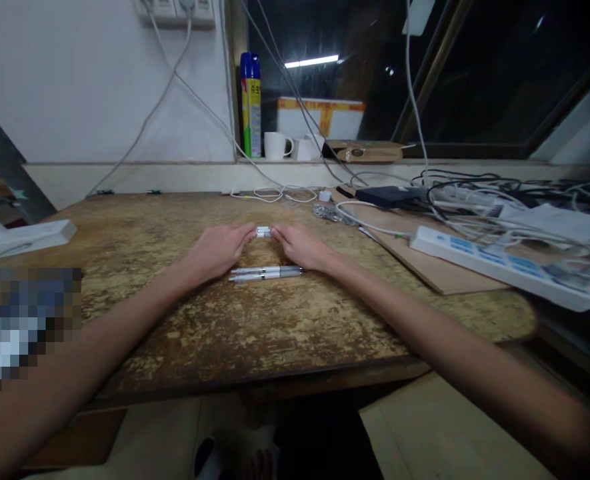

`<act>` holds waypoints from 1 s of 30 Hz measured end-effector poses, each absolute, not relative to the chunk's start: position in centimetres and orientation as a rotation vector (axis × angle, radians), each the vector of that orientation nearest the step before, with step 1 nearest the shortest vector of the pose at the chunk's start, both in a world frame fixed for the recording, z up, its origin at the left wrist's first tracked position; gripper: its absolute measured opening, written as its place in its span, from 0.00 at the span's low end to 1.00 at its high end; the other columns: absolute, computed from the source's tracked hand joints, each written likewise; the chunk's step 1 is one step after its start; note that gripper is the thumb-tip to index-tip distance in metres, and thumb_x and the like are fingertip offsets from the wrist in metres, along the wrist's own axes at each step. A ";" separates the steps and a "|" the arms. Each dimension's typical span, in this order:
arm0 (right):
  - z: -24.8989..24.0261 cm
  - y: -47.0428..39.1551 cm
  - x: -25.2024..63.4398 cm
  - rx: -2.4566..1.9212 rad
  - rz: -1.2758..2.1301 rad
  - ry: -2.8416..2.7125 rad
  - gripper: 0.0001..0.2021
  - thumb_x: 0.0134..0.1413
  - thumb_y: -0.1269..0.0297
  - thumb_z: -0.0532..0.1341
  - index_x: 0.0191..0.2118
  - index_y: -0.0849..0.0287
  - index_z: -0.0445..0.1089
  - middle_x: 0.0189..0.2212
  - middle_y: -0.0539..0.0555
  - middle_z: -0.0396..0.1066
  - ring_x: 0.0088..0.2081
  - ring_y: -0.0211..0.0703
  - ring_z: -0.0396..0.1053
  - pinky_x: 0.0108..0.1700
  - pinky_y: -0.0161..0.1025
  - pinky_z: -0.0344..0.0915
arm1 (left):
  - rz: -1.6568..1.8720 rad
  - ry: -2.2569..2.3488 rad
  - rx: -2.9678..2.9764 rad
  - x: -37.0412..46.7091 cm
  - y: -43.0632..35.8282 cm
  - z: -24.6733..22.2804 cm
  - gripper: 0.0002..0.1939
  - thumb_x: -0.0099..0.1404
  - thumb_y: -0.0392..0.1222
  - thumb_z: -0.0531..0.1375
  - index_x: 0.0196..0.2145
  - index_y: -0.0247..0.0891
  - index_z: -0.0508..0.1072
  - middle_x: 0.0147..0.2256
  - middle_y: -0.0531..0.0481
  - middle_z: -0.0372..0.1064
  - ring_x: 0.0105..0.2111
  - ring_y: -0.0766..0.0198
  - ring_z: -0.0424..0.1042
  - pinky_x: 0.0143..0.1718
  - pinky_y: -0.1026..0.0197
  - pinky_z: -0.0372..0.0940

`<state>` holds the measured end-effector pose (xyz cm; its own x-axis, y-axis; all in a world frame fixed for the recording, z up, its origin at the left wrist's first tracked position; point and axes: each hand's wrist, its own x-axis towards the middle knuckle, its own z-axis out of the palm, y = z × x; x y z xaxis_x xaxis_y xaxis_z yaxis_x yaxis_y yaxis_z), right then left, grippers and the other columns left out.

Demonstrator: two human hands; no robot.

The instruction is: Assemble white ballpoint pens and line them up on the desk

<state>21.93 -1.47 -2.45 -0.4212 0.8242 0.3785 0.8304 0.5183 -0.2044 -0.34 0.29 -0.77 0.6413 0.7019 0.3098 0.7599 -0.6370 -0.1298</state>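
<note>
Desk (225, 327), worn wood; clock centred on it. Approx. 9 o'clock: white plastic item (39, 239), ID unclear. Approx. 10–11: L hand (219, 248), fingers pinching 1 end of a small bundle of white-and-silver pens (263, 232), held at 12; exact no. unclear. On the 6 o'clock side of that bundle, 2 similar pens (269, 273) lie side by side on the wood. Approx. 1: R hand (299, 245), pinching the bundle's other end. Approx. 3: white power strip (505, 267). Best technique, prob.: light, equal pinch, ends level, pens parallel w/o twisting.
</note>
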 end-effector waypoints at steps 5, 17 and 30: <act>-2.4 -2.4 21.8 -1.363 -0.051 -2.354 0.17 0.73 0.67 0.46 0.36 0.61 0.70 0.34 0.61 0.76 0.32 0.45 0.66 0.35 0.40 0.52 | -0.319 -1.250 -2.627 -0.1 -0.7 -0.6 0.22 0.79 0.50 0.41 0.51 0.42 0.72 0.39 0.42 0.79 0.35 0.52 0.75 0.36 0.56 0.60; -2.9 -1.7 22.5 -1.129 -0.084 -2.324 0.11 0.70 0.72 0.50 0.36 0.58 0.67 0.35 0.57 0.74 0.36 0.46 0.65 0.42 0.41 0.58 | -0.475 -1.313 -2.765 -0.2 0.0 -0.7 0.28 0.78 0.53 0.41 0.41 0.38 0.78 0.35 0.42 0.78 0.34 0.51 0.74 0.36 0.56 0.61; -2.3 -2.4 23.1 -1.048 0.344 -2.112 0.16 0.72 0.56 0.53 0.40 0.59 0.72 0.33 0.54 0.74 0.35 0.44 0.68 0.41 0.41 0.60 | -0.760 -1.191 -2.919 -0.3 -0.4 -0.3 0.23 0.78 0.52 0.46 0.34 0.39 0.73 0.31 0.48 0.72 0.32 0.58 0.70 0.36 0.59 0.58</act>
